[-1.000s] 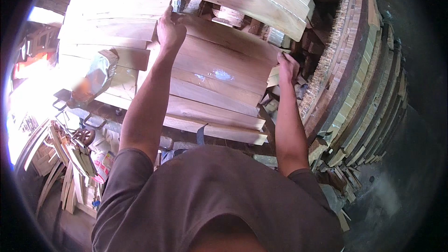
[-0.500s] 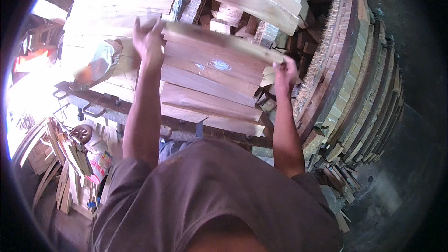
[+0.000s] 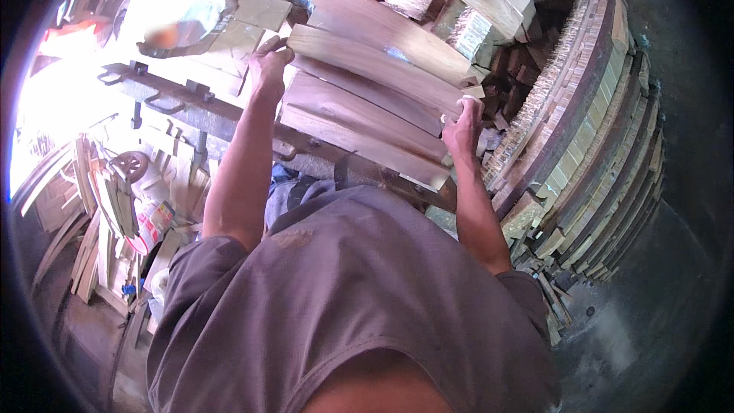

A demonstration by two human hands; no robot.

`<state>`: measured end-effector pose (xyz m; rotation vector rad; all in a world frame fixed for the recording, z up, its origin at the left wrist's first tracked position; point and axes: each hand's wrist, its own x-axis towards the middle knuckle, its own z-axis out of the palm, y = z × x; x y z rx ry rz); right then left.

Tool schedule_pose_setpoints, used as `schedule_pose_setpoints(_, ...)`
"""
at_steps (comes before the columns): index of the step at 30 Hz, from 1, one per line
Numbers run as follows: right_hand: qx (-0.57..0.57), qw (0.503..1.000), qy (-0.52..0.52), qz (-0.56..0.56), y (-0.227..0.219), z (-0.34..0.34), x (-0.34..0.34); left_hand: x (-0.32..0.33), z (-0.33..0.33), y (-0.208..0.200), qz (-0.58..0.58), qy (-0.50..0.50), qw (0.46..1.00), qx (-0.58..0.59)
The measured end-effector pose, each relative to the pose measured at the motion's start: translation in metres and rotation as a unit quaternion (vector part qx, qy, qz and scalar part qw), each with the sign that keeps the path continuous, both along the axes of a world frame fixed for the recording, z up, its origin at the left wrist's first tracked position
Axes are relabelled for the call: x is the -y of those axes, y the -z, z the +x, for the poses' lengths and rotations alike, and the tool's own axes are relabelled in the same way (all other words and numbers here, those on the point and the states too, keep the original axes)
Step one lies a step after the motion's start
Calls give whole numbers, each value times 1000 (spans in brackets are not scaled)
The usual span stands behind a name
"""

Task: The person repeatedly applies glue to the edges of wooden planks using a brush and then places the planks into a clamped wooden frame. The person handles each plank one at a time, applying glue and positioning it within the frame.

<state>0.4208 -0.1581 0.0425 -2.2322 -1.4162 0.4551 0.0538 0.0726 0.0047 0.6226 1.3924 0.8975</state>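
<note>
Between my two hands is a long pale wooden board (image 3: 367, 66), its broad face up, lying over or against neighbouring boards. My left hand (image 3: 269, 65) is closed at the board's left end, with the fingers curled at its corner. At the opposite end, my right hand (image 3: 463, 128) pinches the corner between thumb and fingers. Nearer my body, more flat boards (image 3: 359, 126) lie side by side. Beyond the held one lies another wide board (image 3: 382, 21) with a whitish-blue mark close by.
Small wood offcuts (image 3: 516, 76) fill a gap at the right, beside a tall stack of layered wooden panels (image 3: 566, 138). A dark bench edge (image 3: 222, 118) with metal handles runs nearest me. Thin wood strips (image 3: 92, 222) lean at lower left. A round basin (image 3: 187, 23) sits at upper left.
The board was tilted up and blurred by motion; now it rests lower and flatter among the others, closer to me. My left fingers, spread before, are curled at its end. The view has shifted.
</note>
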Motion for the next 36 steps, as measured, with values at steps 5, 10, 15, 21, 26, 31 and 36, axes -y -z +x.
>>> schedule_pose_setpoints(5,12,999,-24,38,10,-8,11,21,-16,-25,8,-18,999,30)
schedule_pose_setpoints(10,33,998,-21,54,13,-12,16,48,-71,-36,82,14,987,-140)
schedule_pose_setpoints(15,23,996,-28,77,19,-4,19,84,-127,-33,102,75,923,-363)
schedule_pose_setpoints(21,38,998,-22,36,3,21,-11,92,-126,-34,193,219,811,-507)
schedule_pose_setpoints(26,91,990,-54,-92,-29,20,-37,80,-133,-34,214,271,760,-551)
schedule_pose_setpoints(31,150,985,-84,8,-51,-14,-73,81,-126,-36,172,249,762,-572)
schedule_pose_setpoints(36,24,978,-192,77,-78,-153,-183,82,-130,-28,225,223,764,-562)
